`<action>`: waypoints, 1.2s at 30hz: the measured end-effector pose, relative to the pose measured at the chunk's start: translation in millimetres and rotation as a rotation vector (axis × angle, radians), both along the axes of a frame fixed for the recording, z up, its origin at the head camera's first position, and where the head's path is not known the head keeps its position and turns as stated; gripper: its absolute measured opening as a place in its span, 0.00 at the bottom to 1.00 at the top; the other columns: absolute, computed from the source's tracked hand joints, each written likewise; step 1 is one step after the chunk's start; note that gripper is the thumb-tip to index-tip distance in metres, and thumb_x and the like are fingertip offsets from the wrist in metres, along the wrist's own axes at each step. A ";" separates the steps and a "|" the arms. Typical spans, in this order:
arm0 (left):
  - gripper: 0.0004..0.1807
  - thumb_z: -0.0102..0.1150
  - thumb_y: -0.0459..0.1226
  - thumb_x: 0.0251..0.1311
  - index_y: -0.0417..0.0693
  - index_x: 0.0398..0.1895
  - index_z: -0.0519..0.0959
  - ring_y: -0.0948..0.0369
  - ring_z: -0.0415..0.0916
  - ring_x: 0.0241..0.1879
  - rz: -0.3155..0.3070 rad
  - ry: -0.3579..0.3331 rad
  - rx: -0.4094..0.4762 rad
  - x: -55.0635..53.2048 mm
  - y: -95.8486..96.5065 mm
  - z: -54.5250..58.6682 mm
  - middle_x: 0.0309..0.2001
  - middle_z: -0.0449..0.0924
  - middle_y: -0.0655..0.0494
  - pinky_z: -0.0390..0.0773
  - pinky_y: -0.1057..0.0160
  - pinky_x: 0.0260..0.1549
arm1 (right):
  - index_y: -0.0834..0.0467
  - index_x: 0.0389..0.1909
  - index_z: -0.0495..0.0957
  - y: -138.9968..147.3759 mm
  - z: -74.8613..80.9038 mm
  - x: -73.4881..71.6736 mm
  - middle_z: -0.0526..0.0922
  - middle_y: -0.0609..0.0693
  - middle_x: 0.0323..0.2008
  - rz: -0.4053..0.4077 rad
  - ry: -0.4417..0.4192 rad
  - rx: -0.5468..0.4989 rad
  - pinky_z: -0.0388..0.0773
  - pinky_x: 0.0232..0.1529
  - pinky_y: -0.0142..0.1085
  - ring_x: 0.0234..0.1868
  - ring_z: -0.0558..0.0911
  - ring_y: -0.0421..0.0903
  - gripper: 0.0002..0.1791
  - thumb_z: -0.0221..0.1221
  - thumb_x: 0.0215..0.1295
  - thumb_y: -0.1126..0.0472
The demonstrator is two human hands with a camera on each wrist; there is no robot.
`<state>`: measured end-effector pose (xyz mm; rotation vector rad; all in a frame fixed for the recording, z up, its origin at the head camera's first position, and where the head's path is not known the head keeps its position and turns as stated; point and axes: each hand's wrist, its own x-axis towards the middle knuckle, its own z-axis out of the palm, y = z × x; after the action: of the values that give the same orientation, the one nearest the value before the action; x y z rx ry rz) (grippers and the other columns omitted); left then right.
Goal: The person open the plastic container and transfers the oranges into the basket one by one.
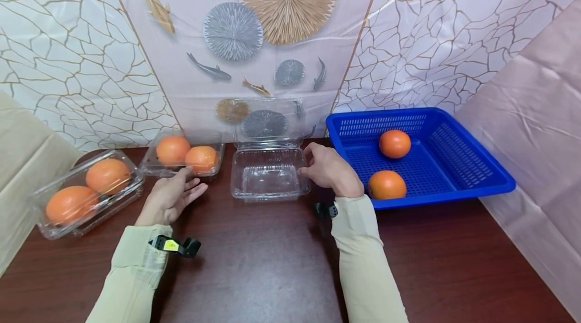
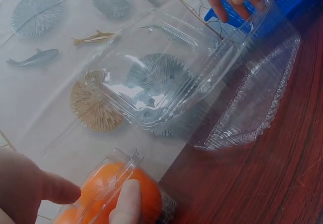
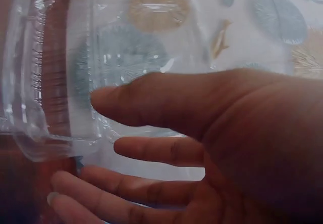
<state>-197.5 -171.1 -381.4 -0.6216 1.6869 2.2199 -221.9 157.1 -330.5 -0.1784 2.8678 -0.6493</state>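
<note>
A clear plastic clamshell box (image 1: 271, 189) stands on the table with its lid (image 1: 272, 111) raised against the backdrop and nothing in its base. At the box's right edge is my right hand (image 1: 330, 167); in the right wrist view its thumb and fingers (image 3: 146, 183) are spread apart beside the plastic. My left hand (image 1: 170, 198) has relaxed fingers, close in front of a closed clamshell box (image 1: 152, 165) that contains two oranges (image 1: 201, 159). In the left wrist view, its thumb and a finger (image 2: 128, 204) overlap that box.
Another closed clear box (image 1: 52, 232) with two oranges (image 1: 71, 205) lies tilted at the far left. To the right, a blue plastic basket (image 1: 481, 171) holds two more oranges (image 1: 395, 144). A patterned cloth backdrop (image 1: 281, 78) rises behind the brown table (image 1: 258, 267).
</note>
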 end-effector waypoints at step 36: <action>0.08 0.38 0.31 0.77 0.41 0.53 0.65 0.64 0.86 0.39 0.165 0.028 0.234 7.4 5.6 -1.6 0.41 0.73 0.51 0.86 0.67 0.55 | 0.60 0.58 0.76 -5.2 -19.3 -13.3 0.84 0.56 0.45 -0.175 -0.011 -0.020 0.84 0.40 0.40 0.42 0.83 0.50 0.18 0.57 0.68 0.63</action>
<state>-190.1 -165.5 -383.0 -0.6939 1.4037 2.5032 -235.2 151.9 -349.8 0.0744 2.8896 -0.7072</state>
